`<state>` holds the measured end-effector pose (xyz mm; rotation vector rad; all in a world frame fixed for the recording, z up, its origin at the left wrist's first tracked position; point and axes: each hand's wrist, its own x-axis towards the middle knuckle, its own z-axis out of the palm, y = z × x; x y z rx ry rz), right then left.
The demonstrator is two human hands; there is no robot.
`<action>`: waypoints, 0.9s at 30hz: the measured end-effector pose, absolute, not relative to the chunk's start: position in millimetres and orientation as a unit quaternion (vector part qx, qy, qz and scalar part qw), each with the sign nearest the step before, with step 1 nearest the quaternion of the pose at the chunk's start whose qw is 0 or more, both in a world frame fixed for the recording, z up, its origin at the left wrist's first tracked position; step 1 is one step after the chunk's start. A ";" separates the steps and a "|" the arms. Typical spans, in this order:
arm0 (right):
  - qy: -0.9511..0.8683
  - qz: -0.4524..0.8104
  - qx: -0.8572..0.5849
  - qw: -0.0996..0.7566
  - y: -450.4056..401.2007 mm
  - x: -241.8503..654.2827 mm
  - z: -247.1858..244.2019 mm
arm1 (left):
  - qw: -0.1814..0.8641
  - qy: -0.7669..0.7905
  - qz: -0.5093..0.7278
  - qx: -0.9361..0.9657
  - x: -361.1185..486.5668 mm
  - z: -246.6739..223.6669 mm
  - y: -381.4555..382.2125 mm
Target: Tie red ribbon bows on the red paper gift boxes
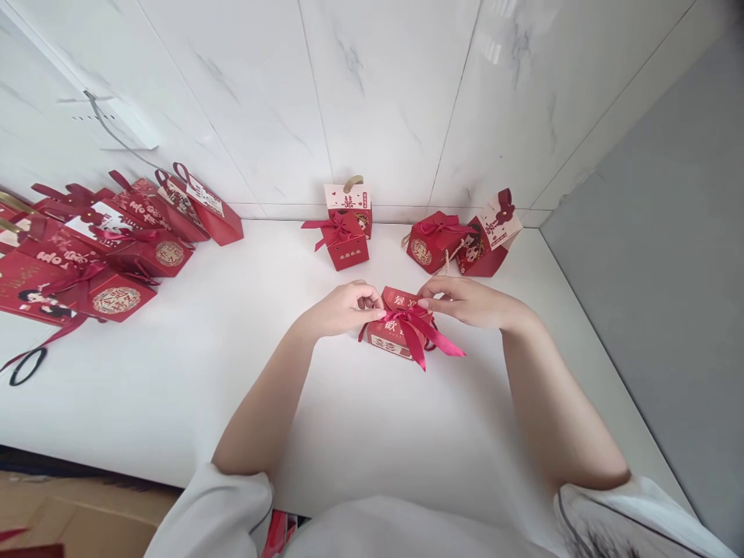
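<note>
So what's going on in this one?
A person's left hand and right hand are at the ribbon bow on a small red box, which rests on the white table. The bow's two tails hang loose. More red boxes stand behind it and off to the left.

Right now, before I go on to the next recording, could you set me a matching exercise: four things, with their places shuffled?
Things
1. Red cardboard box with a shiny crimson ribbon bow
2. Thin grey cable
3. Black oval loop
4. Brown cardboard

Places
A. In front of the white marbled wall tiles, upper left of the picture
B. Below the level of the white tabletop, lower left
C. At the picture's left edge, beside a ribbon end
D. Between the bare left hand and right hand

Pairs: 1-D, 2-A, 3-C, 4-B
</note>
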<state>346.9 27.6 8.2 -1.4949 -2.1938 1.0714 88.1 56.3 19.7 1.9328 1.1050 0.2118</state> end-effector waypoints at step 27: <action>-0.780 0.382 -0.456 0.192 35.0 342.4 -0.1 | 0.528 0.430 0.041 0.731 86.0 25.1 55.9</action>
